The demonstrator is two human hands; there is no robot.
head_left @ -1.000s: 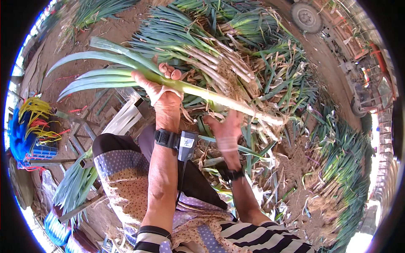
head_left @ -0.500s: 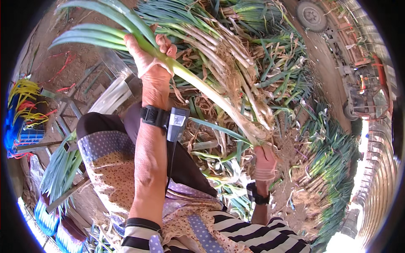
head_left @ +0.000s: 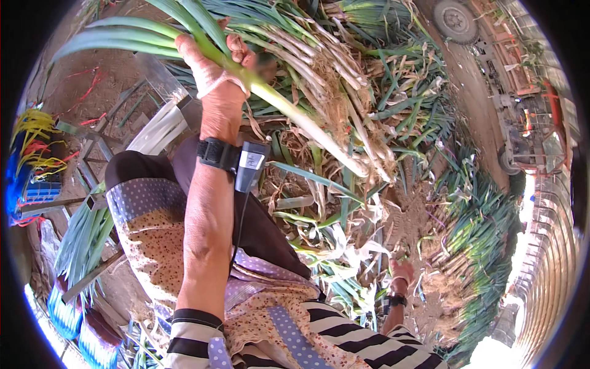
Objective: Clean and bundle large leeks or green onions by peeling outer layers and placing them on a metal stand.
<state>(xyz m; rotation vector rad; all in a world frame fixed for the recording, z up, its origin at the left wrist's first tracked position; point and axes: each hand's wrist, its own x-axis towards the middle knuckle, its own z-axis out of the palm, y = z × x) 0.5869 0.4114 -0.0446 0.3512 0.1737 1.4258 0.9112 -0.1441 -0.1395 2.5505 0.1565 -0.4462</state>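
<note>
My left hand [head_left: 216,69] is closed around a long green onion [head_left: 301,128], gripping it where the pale stalk meets the green leaves. Its leaves fan out to the upper left, and its white root end slants down to the right above the pile. Well below that end, apart from the stalk, is my right hand [head_left: 402,270]. The fingers there look curled in, and what they hold, if anything, is too small to make out. White and green leaf scraps [head_left: 350,261] lie beside it.
Unpeeled green onions [head_left: 319,74] with dry roots are heaped ahead. Another long row of onions [head_left: 473,246] lies at right. At left stand a metal frame [head_left: 95,138], bunched onion leaves [head_left: 83,246] and a blue crate with coloured ties [head_left: 40,190]. A wheeled vehicle [head_left: 455,21] is at far right.
My right hand has moved down from the onion's root end, which now shows bare and white. My left hand and the onion have shifted slightly up and left.
</note>
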